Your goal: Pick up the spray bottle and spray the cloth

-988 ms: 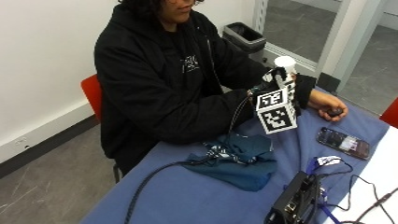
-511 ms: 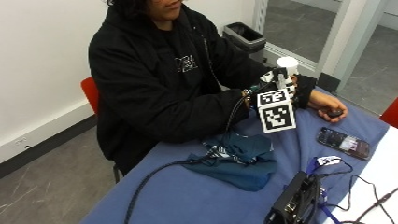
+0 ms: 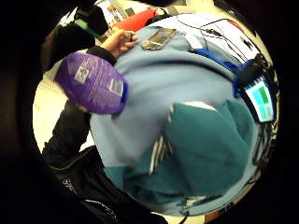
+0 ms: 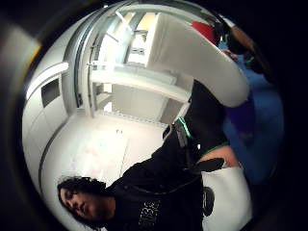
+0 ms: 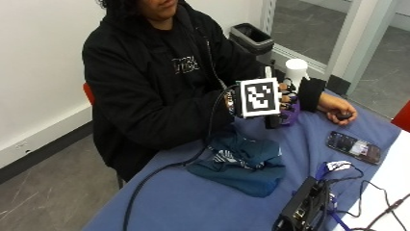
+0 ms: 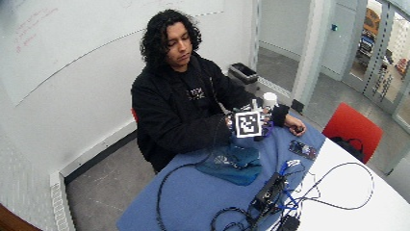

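In the outside view my gloved right hand (image 5: 282, 102) grips a spray bottle (image 5: 295, 71) with a white top and a purple body. It holds the bottle upright over the blue table (image 5: 192, 207), just beyond the cloth. I cannot tell whether the base touches the table. The teal cloth (image 5: 242, 162) lies crumpled on the table, in front of and below the hand. The little finger side palm view shows the purple body (image 3: 93, 84) close by and the cloth (image 3: 210, 149) beneath. The white top (image 4: 202, 57) fills part of the thumb side view. The wide view shows the bottle (image 6: 270, 100) and the cloth (image 6: 234, 164).
The person's bare left hand (image 5: 338, 112) rests on the table behind the bottle, holding a small dark thing. A phone (image 5: 353, 147) lies to the right of the cloth. A black device (image 5: 306, 208) with cables sits at the table's near right. A black bin (image 5: 251, 37) stands on the floor behind.
My wrist has turned around the bottle and risen a little toward the person. The bottle stays upright in about the same spot. The cloth has not moved.
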`<state>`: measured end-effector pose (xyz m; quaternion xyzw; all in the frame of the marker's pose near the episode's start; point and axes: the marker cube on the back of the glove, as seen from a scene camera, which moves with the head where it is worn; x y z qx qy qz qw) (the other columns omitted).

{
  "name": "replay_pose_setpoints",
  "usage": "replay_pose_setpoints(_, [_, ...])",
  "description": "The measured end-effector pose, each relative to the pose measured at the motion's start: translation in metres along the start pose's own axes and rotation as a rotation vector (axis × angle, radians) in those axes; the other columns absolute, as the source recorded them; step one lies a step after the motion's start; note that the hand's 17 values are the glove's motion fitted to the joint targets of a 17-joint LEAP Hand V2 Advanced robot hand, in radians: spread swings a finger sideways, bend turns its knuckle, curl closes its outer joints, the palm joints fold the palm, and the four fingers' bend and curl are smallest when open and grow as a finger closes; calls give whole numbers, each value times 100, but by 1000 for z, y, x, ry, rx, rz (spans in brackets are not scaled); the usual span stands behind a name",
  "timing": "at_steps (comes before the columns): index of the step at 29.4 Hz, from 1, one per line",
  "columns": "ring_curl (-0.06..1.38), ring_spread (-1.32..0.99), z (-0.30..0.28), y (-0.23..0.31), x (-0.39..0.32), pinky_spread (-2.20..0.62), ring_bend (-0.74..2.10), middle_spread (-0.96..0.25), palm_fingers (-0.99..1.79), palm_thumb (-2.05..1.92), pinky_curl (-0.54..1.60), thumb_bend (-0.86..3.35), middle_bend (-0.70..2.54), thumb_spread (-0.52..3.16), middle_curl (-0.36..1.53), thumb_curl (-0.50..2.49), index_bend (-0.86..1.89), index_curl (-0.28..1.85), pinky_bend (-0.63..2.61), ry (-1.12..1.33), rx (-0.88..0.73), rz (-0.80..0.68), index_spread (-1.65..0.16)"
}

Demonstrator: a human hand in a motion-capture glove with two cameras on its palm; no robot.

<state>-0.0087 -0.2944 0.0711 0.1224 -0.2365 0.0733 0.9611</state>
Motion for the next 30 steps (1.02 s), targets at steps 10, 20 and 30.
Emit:
replay_pose_setpoints(10, [38, 2, -34, 83, 17, 21, 26, 4, 42, 65, 37, -3, 23, 110, 41, 49, 12, 41, 20, 358, -134, 67, -32])
replay_pose_setpoints(20, [33, 2, -36, 150, 30, 23, 18, -2, 22, 60, 37, -2, 16, 118, 36, 43, 16, 36, 26, 503, -242, 7, -39])
replay_pose_setpoints(30, [31, 1, -34, 170, 33, 24, 19, -5, 22, 65, 36, -1, 17, 124, 33, 41, 18, 35, 26, 504, -261, 12, -42])
